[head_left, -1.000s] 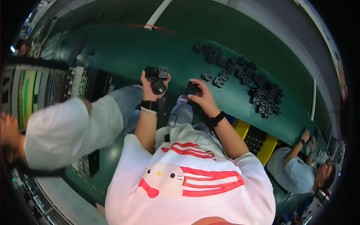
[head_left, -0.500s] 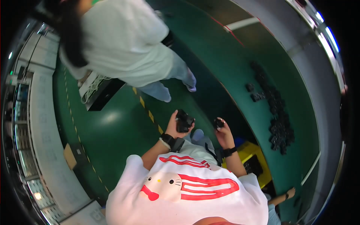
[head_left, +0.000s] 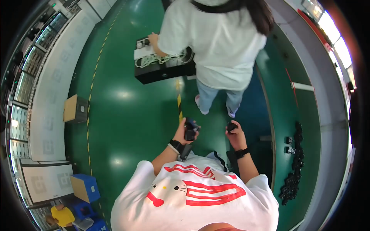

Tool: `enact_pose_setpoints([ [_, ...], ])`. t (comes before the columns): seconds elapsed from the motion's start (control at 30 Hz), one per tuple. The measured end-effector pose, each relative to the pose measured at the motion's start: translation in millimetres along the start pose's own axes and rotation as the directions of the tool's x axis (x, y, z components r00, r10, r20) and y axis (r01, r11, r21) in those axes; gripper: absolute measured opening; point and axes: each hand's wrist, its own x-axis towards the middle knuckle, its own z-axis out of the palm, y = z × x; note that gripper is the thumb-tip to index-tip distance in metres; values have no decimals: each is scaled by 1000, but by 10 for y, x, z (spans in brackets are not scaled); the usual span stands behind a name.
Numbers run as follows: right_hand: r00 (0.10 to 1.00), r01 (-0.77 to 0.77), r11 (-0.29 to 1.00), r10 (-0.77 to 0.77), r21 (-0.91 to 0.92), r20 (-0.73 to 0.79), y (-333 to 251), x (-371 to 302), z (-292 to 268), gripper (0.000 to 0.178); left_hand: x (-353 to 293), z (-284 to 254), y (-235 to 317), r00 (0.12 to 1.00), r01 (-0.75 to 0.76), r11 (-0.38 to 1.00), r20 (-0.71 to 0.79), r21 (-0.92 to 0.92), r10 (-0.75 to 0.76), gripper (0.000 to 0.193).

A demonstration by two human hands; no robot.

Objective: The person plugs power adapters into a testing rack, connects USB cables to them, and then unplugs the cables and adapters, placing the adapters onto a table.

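My left hand (head_left: 180,133) is closed around a small cluster of black block-like parts (head_left: 190,134), whose exact kind I cannot make out. To its right, my right hand (head_left: 237,138) grips a smaller dark rounded part (head_left: 231,127) between thumb and fingers. The two hands are apart, both held in front of my body above the green floor. Each wrist wears a black band, and a dark box-shaped piece (head_left: 185,151) sits by the left wristband.
Ahead, a person in a white top (head_left: 225,46) stands beside a black box (head_left: 165,74) holding pale cables. On the right, a green worktop (head_left: 311,154) carries a long heap of black parts (head_left: 295,173). Cartons (head_left: 76,109) and a blue box (head_left: 85,187) lie left.
My view has swung left, so the person ahead and the black box appear farther right. The yellow bin has left the view. Both hands keep their hold.
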Motion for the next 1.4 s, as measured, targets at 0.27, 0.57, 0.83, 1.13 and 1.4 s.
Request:
enact_pose_setpoints([
  [0.27,892,-411,910,388,55,231,1577,857,1422,45,-1137,-1698,1540,850,-417,889,-427,-189,308,51],
  [0.57,882,-382,901,422,-207,208,2119,1471,2577,48,-1514,-2330,2257,727,-539,804,-620,-251,295,53],
  [0.83,842,-363,859,468,-361,269,2183,1989,3152,50,-942,-2083,2486,801,-438,824,-572,-359,176,51],
  [1.13,874,-278,878,400,-390,277,1973,3030,3844,47,-919,-1924,3793,711,-500,851,-636,-160,299,53],
  [1.4,912,-230,876,345,-423,220,1760,3759,4193,41,186,-1107,4714,750,-526,843,-528,-112,398,53],
])
